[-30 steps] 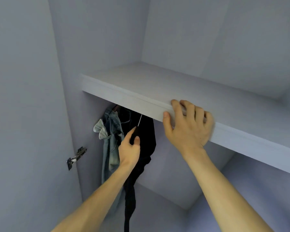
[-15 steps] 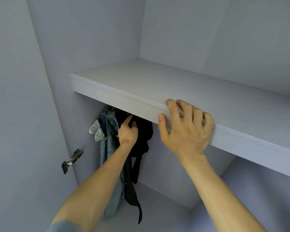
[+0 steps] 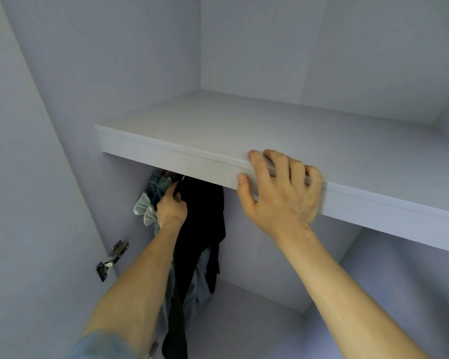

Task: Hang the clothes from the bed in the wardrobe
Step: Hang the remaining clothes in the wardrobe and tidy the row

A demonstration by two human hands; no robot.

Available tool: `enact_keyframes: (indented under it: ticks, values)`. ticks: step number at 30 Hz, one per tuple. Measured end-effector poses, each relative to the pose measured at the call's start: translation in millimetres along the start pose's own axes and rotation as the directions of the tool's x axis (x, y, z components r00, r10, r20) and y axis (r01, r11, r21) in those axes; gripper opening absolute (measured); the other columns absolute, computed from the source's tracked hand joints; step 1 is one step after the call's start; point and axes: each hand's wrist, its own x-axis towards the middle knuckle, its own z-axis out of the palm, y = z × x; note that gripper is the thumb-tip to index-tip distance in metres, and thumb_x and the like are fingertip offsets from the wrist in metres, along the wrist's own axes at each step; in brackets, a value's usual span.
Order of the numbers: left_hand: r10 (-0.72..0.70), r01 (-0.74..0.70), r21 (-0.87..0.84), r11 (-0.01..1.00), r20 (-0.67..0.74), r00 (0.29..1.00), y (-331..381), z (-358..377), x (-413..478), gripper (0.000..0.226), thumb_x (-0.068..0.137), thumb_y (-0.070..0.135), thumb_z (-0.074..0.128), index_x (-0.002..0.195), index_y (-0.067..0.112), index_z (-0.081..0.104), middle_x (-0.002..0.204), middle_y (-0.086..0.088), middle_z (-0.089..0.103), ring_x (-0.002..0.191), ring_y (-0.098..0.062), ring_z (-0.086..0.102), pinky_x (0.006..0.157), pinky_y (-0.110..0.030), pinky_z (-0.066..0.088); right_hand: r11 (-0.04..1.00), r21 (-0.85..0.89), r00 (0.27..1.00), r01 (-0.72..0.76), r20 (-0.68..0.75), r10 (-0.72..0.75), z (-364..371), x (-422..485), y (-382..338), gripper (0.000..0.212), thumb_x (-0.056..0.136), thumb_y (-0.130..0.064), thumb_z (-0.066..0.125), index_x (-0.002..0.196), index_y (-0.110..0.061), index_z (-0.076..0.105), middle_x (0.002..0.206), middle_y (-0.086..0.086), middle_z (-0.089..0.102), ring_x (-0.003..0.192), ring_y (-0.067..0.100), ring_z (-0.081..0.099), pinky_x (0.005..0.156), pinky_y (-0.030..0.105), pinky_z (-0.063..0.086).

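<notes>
I look into a white wardrobe from close up. A black garment (image 3: 202, 216) hangs below the shelf (image 3: 182, 130), its top hidden behind the shelf's front edge. My left hand (image 3: 171, 206) reaches up under the shelf and grips the garment's top, where a thin hanger wire shows. Light blue jeans (image 3: 153, 200) with turned-out pale pockets hang just left of it. My right hand (image 3: 278, 193) grips the front lip of the shelf, fingers curled over the top, thumb on the face. The rail is hidden.
The wardrobe's left side wall carries a metal door hinge (image 3: 112, 260). Under the shelf, the space to the right of the hanging clothes holds only the white back wall (image 3: 265, 268) and floor panel. My sleeve cuff shows at the bottom.
My left hand has risen with the black garment's hanger from below the shelf edge up under the shelf. My right hand has stayed on the shelf lip. The view tilted slightly.
</notes>
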Motion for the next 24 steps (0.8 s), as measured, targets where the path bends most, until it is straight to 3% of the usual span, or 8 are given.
enact_keyframes:
  ticks: [5,8,11,14,16,18,21,24]
  values:
    - [-0.014,0.003,0.182,0.983,0.059,0.998,-12.1,-21.9,17.8,0.048,0.105,0.018,0.038,0.152,0.032,0.037,0.126,-0.018,0.064,0.116,-0.04,0.058,0.095,-0.043,0.046,0.999,-0.033,1.0,0.005,0.011,-0.004,1.8,-0.9,-0.6,0.036,0.093,-0.048,0.049,0.114,-0.027,0.068,0.11,-0.002,0.067,0.095,0.021,0.054,0.084,0.04,0.037]
    - [0.061,-0.095,0.273,0.957,0.13,0.99,-28.5,-26.0,24.0,0.056,0.104,0.016,0.036,0.154,0.038,0.027,0.111,-0.016,0.068,0.1,-0.036,0.063,0.086,-0.046,0.053,0.999,-0.046,1.0,0.007,0.011,-0.006,1.0,-1.8,-0.6,0.034,0.092,-0.048,0.05,0.115,-0.028,0.068,0.109,-0.002,0.067,0.093,0.022,0.056,0.084,0.04,0.038]
    - [0.076,-0.131,0.299,0.945,0.189,0.979,-43.2,-28.2,25.1,0.077,0.096,0.002,0.041,0.156,0.04,0.012,0.096,-0.015,0.067,0.085,-0.031,0.063,0.078,-0.044,0.056,0.999,-0.035,1.0,0.006,0.027,-0.005,0.0,-2.7,0.6,0.034,0.093,-0.048,0.051,0.115,-0.028,0.067,0.11,-0.002,0.067,0.095,0.021,0.054,0.084,0.041,0.038]
    - [0.04,-0.15,0.38,0.913,0.282,0.959,-58.5,-35.5,14.8,0.072,0.1,0.014,0.04,0.158,0.037,0.002,0.131,-0.023,0.056,0.117,-0.037,0.055,0.097,-0.047,0.05,1.0,-0.024,0.999,0.006,0.046,-0.005,-2.4,1.6,0.3,0.033,0.094,-0.047,0.052,0.117,-0.029,0.067,0.111,-0.002,0.067,0.093,0.023,0.056,0.083,0.041,0.038]
    - [-0.007,-0.17,0.43,0.887,0.38,0.925,-65.8,-46.3,-0.8,0.067,0.104,0.029,0.038,0.158,0.037,-0.002,0.16,-0.018,0.025,0.143,-0.038,0.03,0.114,-0.05,0.035,1.0,-0.023,0.998,0.001,0.068,0.001,-7.1,1.2,0.4,0.033,0.095,-0.047,0.05,0.12,-0.03,0.065,0.113,-0.002,0.066,0.093,0.024,0.057,0.084,0.041,0.037]
    - [0.005,-0.229,0.447,0.865,0.448,0.894,-68.6,-65.8,-23.1,0.068,0.103,0.031,0.042,0.158,0.035,0.002,0.166,-0.006,0.009,0.148,-0.036,0.02,0.119,-0.047,0.027,1.0,-0.01,0.992,0.0,0.122,0.001,-12.7,1.3,1.1,0.035,0.099,-0.046,0.046,0.126,-0.032,0.062,0.118,-0.002,0.064,0.097,0.025,0.056,0.088,0.041,0.036]
    - [0.036,-0.26,0.396,0.88,0.491,0.87,-83.2,-104.1,-64.4,0.067,0.102,0.029,0.046,0.159,0.03,0.012,0.164,-0.008,0.018,0.148,-0.031,0.022,0.12,-0.038,0.022,0.998,0.059,0.959,-0.01,0.285,-0.008,-26.7,2.0,-0.9,0.042,0.102,-0.043,0.04,0.14,-0.029,0.051,0.138,0.002,0.055,0.12,0.027,0.051,0.106,0.048,0.029]
    - [0.048,-0.271,0.413,0.87,0.474,0.879,-110.7,-149.3,-108.5,0.065,0.102,0.031,0.047,0.159,0.027,0.015,0.165,-0.006,0.013,0.152,-0.024,0.011,0.123,-0.036,0.01,0.989,0.147,0.906,0.002,0.418,-0.064,-46.9,-12.9,-8.5,0.057,0.099,-0.037,0.04,0.153,-0.023,0.035,0.161,0.005,0.031,0.149,0.025,0.025,0.12,0.054,0.007]
